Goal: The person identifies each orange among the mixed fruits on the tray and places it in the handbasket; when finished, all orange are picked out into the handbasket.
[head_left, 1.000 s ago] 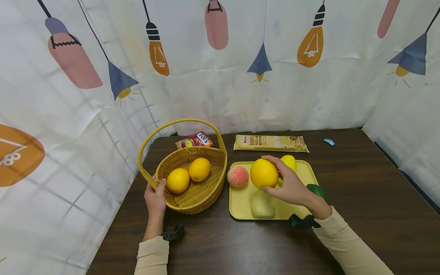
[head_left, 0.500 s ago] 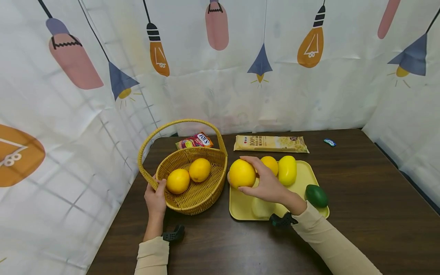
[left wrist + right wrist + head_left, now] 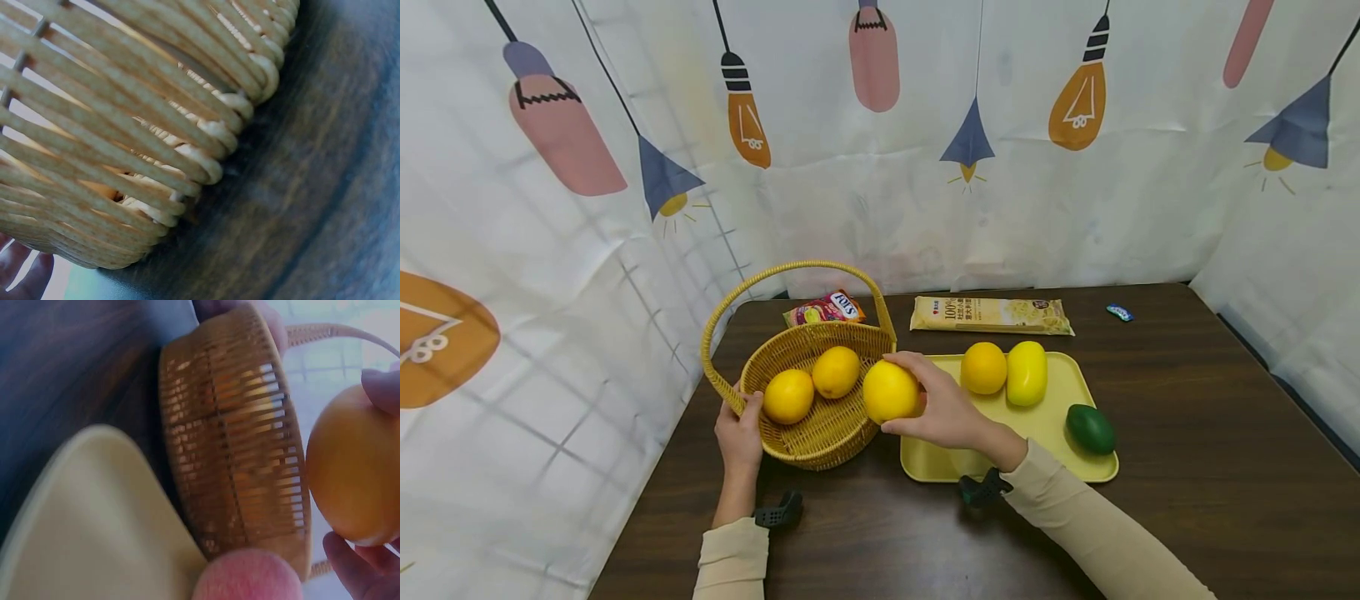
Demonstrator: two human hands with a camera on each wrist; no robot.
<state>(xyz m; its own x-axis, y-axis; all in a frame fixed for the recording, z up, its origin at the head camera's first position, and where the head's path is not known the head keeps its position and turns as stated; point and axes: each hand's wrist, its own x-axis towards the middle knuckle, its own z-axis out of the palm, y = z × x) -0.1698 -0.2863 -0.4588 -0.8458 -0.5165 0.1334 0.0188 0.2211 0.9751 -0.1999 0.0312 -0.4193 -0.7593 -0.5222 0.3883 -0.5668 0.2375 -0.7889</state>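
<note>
My right hand (image 3: 943, 408) holds a round yellow orange (image 3: 890, 392) just above the right rim of the woven basket (image 3: 820, 454). In the right wrist view, fingers and thumb pinch the orange (image 3: 356, 465) beside the basket's rim. Two similar oranges, the nearer (image 3: 787, 396) and the farther (image 3: 836, 372), lie inside the basket. At the basket's left side, my left hand (image 3: 739, 433) grips the rim near the foot of its arched handle (image 3: 797, 265). The left wrist view is mostly filled by the basket's woven wall (image 3: 125, 125).
A yellow tray (image 3: 1075, 475) bears an orange (image 3: 983, 367), a yellow mango-like fruit (image 3: 1027, 372) and a dark green avocado-like fruit (image 3: 1091, 429). A peach (image 3: 247, 578) appears in the right wrist view. Behind lie a noodle packet (image 3: 992, 314), a candy bag (image 3: 825, 308) and a small blue wrapper (image 3: 1119, 312).
My right hand has carried the orange leftward from above the tray to the basket's right rim, uncovering fruit on the tray. The left hand and basket have stayed put.
</note>
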